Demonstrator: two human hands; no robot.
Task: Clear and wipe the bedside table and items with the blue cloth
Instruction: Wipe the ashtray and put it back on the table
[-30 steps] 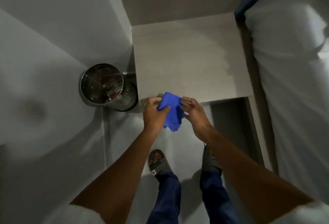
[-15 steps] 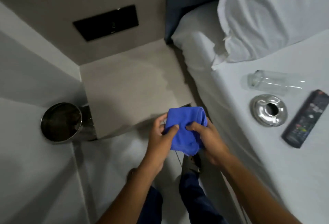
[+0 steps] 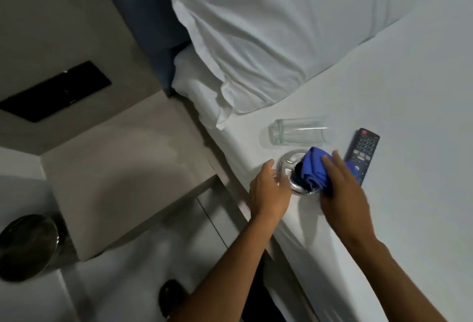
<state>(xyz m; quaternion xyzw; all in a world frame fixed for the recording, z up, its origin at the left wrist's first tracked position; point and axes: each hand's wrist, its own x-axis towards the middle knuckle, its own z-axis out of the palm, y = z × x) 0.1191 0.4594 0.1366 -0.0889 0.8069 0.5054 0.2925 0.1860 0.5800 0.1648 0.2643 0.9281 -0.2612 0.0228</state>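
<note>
My right hand point(image 3: 344, 191) grips the folded blue cloth point(image 3: 314, 171) and presses it onto a shiny metal ashtray point(image 3: 289, 165) lying on the white bed sheet. My left hand point(image 3: 268, 188) rests against the ashtray's left rim, fingers apart. A clear drinking glass point(image 3: 298, 134) lies on its side just behind the ashtray. A black remote control point(image 3: 363, 146) lies to the right, partly hidden by my right hand. The beige bedside table point(image 3: 122, 168) stands bare at the left.
A white pillow point(image 3: 268, 27) covers the bed's head end. A metal waste bin point(image 3: 25, 245) stands on the floor left of the table. A black wall panel point(image 3: 56, 91) hangs above the table. My sandalled foot point(image 3: 170, 296) is on the floor below.
The view swung right from the table to the bed. Both hands moved from in front of the table over to the ashtray; the left hand let go of the cloth.
</note>
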